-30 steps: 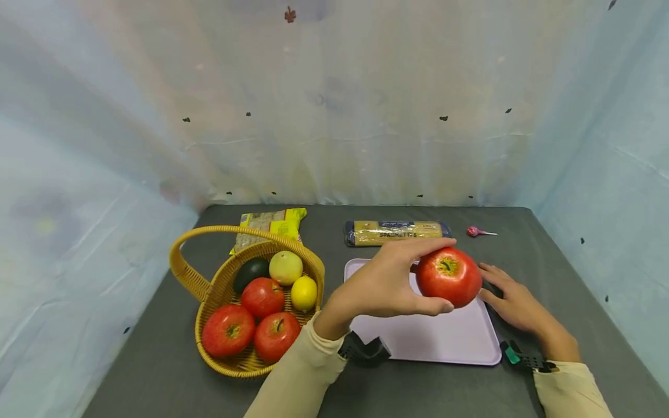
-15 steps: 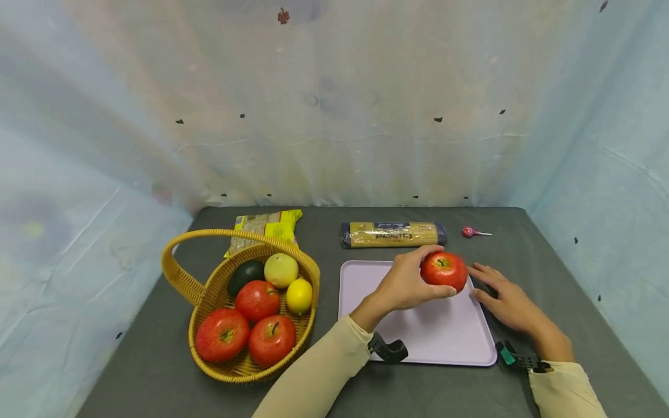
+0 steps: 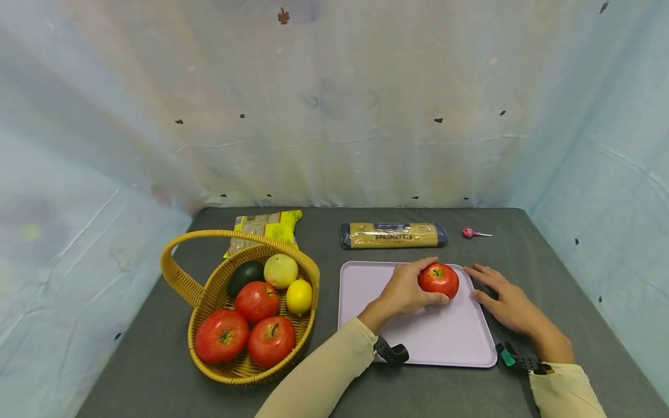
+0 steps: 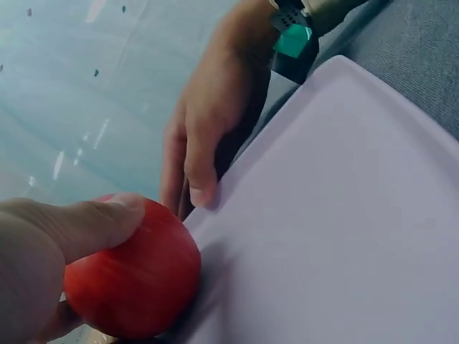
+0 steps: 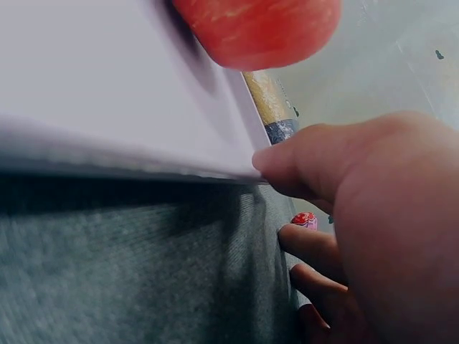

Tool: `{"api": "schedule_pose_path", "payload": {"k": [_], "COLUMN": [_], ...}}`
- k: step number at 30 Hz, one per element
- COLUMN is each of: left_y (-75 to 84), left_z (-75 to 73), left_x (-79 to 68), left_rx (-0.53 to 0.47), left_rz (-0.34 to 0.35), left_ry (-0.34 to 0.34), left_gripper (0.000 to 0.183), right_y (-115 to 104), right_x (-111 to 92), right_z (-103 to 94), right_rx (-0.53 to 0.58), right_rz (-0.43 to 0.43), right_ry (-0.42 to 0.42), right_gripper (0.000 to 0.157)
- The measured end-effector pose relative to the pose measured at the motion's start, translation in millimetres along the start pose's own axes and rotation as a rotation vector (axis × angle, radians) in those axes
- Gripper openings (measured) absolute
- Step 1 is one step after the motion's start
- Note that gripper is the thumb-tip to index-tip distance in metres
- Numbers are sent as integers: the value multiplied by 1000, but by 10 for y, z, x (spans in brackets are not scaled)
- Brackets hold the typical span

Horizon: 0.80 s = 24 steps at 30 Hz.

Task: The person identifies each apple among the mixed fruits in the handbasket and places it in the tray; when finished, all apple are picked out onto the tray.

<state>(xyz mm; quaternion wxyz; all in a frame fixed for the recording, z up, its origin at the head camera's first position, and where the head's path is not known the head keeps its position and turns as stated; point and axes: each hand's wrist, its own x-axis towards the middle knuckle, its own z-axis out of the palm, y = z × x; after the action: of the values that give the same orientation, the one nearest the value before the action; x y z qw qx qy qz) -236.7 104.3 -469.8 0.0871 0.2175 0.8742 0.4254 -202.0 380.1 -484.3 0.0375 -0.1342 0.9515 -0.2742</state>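
Note:
A red apple [image 3: 438,280] is low over the far right part of the lilac tray [image 3: 444,348], between the thumb and fingers of my left hand [image 3: 405,290]. In the left wrist view the thumb lies across the top of the apple [image 4: 140,276], with a fingertip showing on its far side. Beside the tray's right edge is my right hand [image 3: 509,299], fingers extended and apart. Its thumb [image 5: 297,163] touches the tray rim in the right wrist view.
A wicker basket [image 3: 195,325] on the left holds several fruits, among them red apples and a lemon [image 3: 299,296]. Behind it lies a yellow bag [image 3: 282,229]. A spaghetti pack [image 3: 394,235] and a lollipop [image 3: 470,233] lie beyond the tray. Curtains surround the table's back and sides.
My left hand has lowered the apple from in front of the tray, forward and down to the tray's far right part. The right hand keeps its place at the tray's edge.

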Motion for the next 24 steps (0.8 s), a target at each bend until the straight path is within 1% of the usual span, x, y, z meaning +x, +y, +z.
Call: {"api": "schedule_pose_path", "payload": {"k": [6, 11, 15, 19, 21, 24], "left_y": [17, 28, 12, 3, 9, 51], "left_z": [40, 62, 82, 84, 70, 17], "left_x": [6, 7, 15, 16, 13, -7], "left_rx": [27, 26, 28, 19, 9, 20], "left_rz": [-13, -20, -22, -41, -50, -60], "left_ry": [5, 8, 51, 101, 106, 110], "left_gripper": [89, 89, 88, 90, 92, 95], "right_y": [7, 15, 14, 5, 1, 3], "right_x": [-2, -6, -8, -6, -5, -2], "right_z": [-2, -2, 2, 1, 1, 6], "right_rx": [4, 10, 10, 6, 4, 4], "right_rz": [-15, -25, -25, -20, -16, -11], "right_ry": [10, 19, 17, 16, 15, 14], "right_gripper": [60, 60, 60, 60, 60, 60]}}
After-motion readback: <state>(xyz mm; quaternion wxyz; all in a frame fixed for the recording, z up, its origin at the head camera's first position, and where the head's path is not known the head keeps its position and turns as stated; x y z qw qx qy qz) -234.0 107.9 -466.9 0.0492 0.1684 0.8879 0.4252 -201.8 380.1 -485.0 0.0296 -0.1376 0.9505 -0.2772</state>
